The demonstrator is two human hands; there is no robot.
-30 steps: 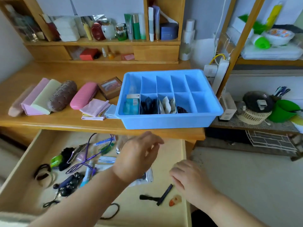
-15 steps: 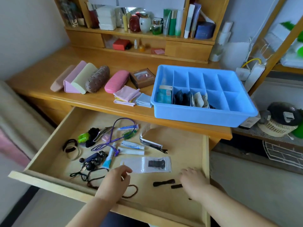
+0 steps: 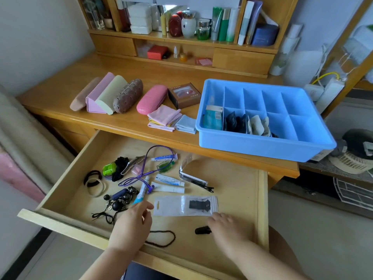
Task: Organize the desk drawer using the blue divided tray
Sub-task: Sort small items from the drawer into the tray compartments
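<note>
Two bare hands reach into the open desk drawer [image 3: 262, 201]. The left hand [image 3: 132, 225] hovers with loosely curled fingers that hold nothing, its fingertips near the left end of a clear zip bag [image 3: 184, 206] with a black part inside. The right hand [image 3: 226, 226] is low on the drawer floor, its fingers at a small black clip [image 3: 201, 231]; motion blur hides whether it grips the clip or only touches it.

One blue divided tray [image 3: 264, 147] sits on the desktop at the right, above the drawer, with ten compartments in two rows of five. Three of the front row's compartments hold items: a teal packet [image 3: 213, 118], dark sachets [image 3: 235, 122], pale sachets [image 3: 258, 125].

Five glasses cases [image 3: 129, 96] lie in a row on the desk, beside them a small brown box [image 3: 184, 94] and folded cloths [image 3: 165, 118].

In the drawer: four small white tubes [image 3: 169, 179], a purple cord [image 3: 151, 170], a beaded bracelet [image 3: 163, 238], hair ties [image 3: 93, 181] and a green sharpener-like item [image 3: 109, 168].
</note>
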